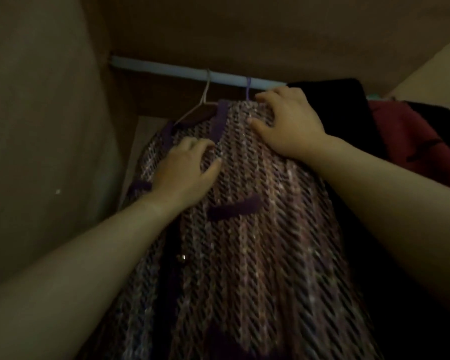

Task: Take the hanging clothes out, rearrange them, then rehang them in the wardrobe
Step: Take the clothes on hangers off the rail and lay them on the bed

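Note:
A purple and pink woven garment (257,242) with dark purple trim hangs from the pale wardrobe rail (166,68) on a purple hanger hook (248,88). A second, pale wire hanger (205,92) hangs just left of it. My left hand (185,172) lies on the garment's left front near the trim, fingers curled into the fabric. Up at the shoulder, close under the rail, my right hand (289,123) presses on the garment with fingers spread. The light is dim.
The wardrobe's side wall (44,126) stands close on the left. To the right of the woven garment hang a black garment (348,110) and a dark red one (413,141). The wardrobe top panel (244,29) sits just above the rail.

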{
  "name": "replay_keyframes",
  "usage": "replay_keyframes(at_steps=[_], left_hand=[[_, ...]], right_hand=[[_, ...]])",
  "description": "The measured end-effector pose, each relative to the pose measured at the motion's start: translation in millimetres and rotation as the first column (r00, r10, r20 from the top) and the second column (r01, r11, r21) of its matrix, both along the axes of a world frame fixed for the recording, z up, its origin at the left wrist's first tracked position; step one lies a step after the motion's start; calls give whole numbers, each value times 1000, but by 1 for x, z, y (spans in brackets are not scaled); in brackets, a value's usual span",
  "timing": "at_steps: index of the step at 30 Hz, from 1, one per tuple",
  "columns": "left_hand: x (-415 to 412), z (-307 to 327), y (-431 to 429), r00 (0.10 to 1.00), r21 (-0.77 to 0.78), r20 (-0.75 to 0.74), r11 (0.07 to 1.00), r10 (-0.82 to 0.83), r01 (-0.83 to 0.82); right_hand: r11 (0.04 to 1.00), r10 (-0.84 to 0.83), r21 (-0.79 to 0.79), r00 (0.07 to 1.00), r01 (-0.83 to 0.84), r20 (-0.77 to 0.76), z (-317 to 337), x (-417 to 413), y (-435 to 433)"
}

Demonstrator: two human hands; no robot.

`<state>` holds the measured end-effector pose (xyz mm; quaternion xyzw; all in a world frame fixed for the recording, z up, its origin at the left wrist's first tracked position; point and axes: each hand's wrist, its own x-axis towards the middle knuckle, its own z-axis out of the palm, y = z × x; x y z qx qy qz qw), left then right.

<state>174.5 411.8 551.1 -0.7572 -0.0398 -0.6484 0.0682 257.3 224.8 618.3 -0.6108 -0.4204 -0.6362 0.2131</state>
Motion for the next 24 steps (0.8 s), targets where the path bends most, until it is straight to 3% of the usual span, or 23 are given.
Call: replay_keyframes(at_steps=[7,11,15,20,24], left_hand=[[50,3,35,990,-5,43,991,-135,135],[63,-5,42,953,-34,52,954,-297,299],[70,-6,46,948,-6,54,949,-314,314],[68,5,46,980,75,72,981,-185,180],[59,27,41,991,145,85,985,-108,95]], right_hand=[[960,-245,-149,969,238,-29,46,4,30],[973,-162,-179,984,145,-80,59,10,42],[991,-23,-135,992,6,-121,64,20,53],[996,92,15,971,-91,-219,71,28,54],[994,86,78,978,-72,-192,85,26,52]])
